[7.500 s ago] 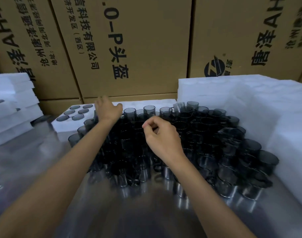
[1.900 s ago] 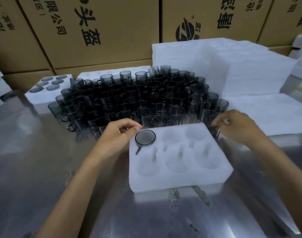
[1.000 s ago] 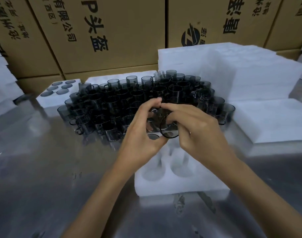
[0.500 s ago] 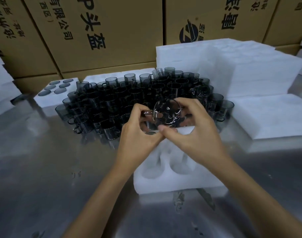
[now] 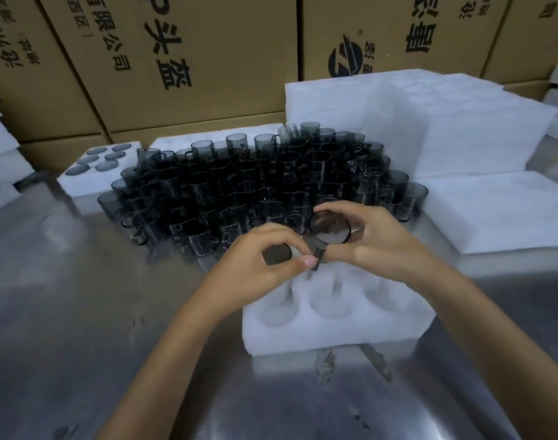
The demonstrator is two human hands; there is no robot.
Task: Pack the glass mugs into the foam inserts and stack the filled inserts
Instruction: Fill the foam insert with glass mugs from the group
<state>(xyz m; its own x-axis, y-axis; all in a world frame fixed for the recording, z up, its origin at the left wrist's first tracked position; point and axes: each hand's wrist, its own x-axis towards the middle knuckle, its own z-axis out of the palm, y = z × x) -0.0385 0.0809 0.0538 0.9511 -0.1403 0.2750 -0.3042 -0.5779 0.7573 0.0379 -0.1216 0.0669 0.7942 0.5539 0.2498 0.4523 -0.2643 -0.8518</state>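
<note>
Both hands have come lower, so the glass mug (image 5: 330, 230) now sits just above the foam insert (image 5: 334, 315). Right hand (image 5: 376, 246) curls around it. Left hand (image 5: 261, 265) pinches its handle, probably to line it up with a back hole.

Single head-worn view — wide-angle, looking forward and down from close above a steel table (image 5: 80, 312), facing stacked cardboard cartons (image 5: 207, 58) at the back — both forearms reaching in from below.
</note>
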